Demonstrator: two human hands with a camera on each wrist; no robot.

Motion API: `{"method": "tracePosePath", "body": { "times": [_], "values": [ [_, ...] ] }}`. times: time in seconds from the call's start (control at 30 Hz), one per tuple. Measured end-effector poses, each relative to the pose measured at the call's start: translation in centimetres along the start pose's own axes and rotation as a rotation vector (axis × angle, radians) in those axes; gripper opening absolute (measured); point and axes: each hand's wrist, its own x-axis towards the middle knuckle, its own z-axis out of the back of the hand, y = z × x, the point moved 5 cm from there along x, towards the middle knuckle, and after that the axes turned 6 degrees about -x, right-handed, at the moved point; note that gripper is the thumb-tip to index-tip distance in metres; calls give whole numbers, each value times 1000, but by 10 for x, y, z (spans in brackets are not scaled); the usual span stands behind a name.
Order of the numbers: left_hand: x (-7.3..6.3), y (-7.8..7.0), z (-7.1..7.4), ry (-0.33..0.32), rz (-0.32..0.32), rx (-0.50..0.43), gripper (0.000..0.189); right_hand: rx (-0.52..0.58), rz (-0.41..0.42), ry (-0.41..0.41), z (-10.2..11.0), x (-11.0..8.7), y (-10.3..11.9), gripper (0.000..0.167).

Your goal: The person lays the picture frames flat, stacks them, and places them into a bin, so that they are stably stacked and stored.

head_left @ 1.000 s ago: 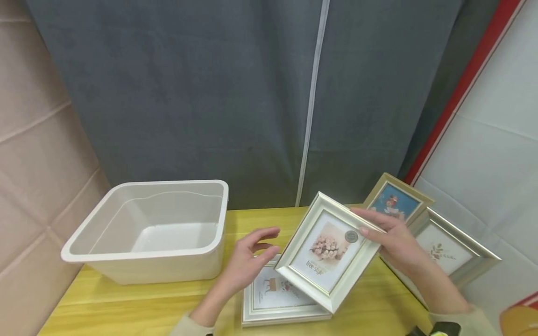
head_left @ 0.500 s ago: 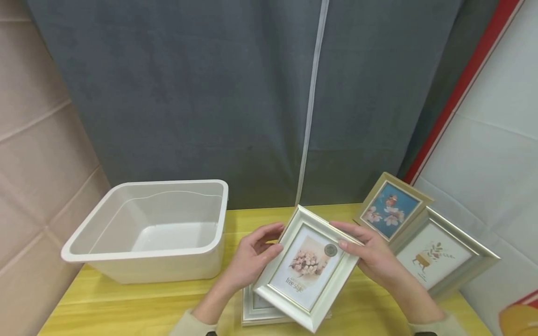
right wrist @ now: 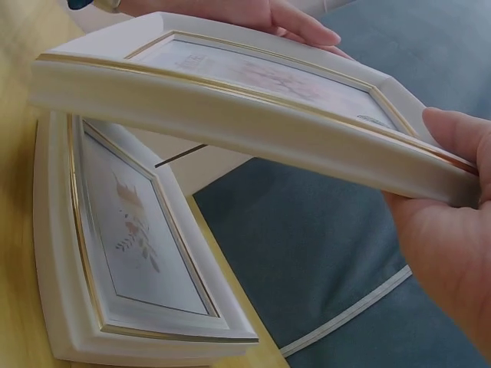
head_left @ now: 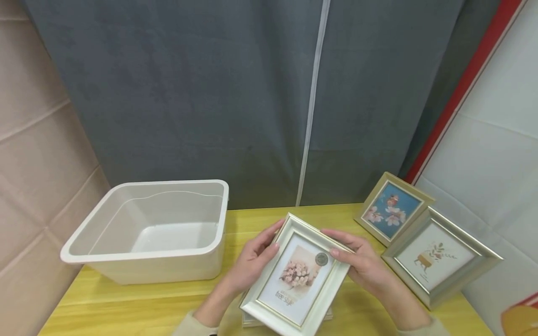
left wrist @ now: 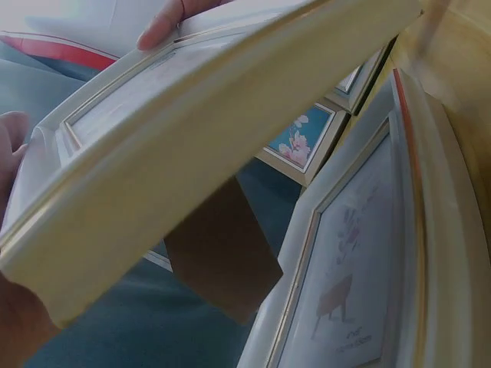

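Observation:
A cream picture frame [head_left: 294,275] with a pink flower print and a round sticker is held tilted between both hands. My left hand [head_left: 250,261] grips its left edge, thumb on the front and fingers behind. On the opposite side, my right hand [head_left: 364,262] pinches the upper right edge, thumb beside the sticker. A brown stand flap [left wrist: 222,264] hangs from its back in the left wrist view. Beneath lies another cream frame [right wrist: 138,230] with a plant-and-stool print, mostly hidden in the head view and stacked on the wooden table [head_left: 159,308].
A white plastic tub [head_left: 197,263] stands on the left of the table. At the right, a gold frame [head_left: 391,210] with a blue flower picture and a silver frame [head_left: 437,256] stand propped up. A grey curtain [head_left: 201,102] hangs behind.
The right hand has brought the picture frame left and down, toward the body. The left hand, earlier apart from it, now grips its left edge.

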Motion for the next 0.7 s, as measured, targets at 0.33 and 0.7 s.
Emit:
{"method": "tracePosePath", "body": {
  "times": [0.33, 0.7],
  "values": [
    [-4, 11, -4, 89, 26, -66, 54, 39, 16, 3, 0, -5, -3, 54],
    [-12, 20, 3, 12, 80, 61, 49, 72, 22, -54, 3, -8, -5, 53]
  ]
}}
